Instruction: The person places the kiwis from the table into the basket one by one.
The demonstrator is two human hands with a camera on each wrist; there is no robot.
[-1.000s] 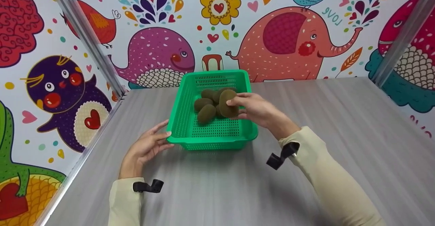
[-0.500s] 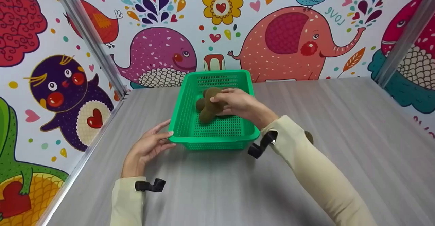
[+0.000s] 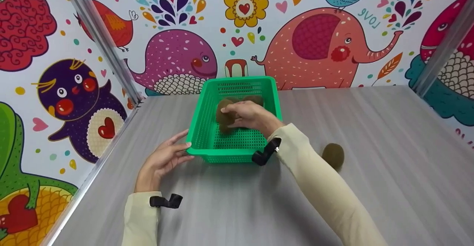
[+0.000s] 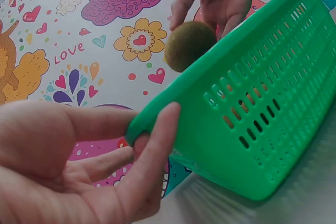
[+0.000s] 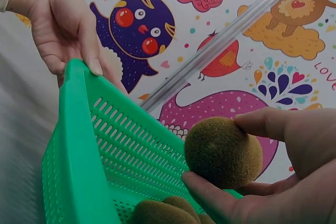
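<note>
My right hand [image 3: 253, 115] pinches a brown fuzzy kiwi [image 3: 224, 111] between thumb and fingers, over the inside of a green plastic basket [image 3: 233, 152]. In the right wrist view the gripped kiwi [image 5: 223, 153] is above several other kiwis [image 5: 160, 212] in the basket. My left hand [image 3: 163, 158] holds the basket's near left corner; in the left wrist view its thumb and fingers [image 4: 157, 137] pinch the rim. More kiwis [image 3: 253, 99] show behind my right hand, partly hidden by it.
Another kiwi [image 3: 333, 156] lies on the grey table [image 3: 389, 135], right of the basket and beside my right forearm. A wall [image 3: 177, 53] with cartoon animals stands close behind the basket. Metal posts [image 3: 105, 42] mark the corners.
My right hand has moved left across the basket with the kiwi in its grip. The kiwi on the table has come into view from behind my forearm. My left hand keeps its hold.
</note>
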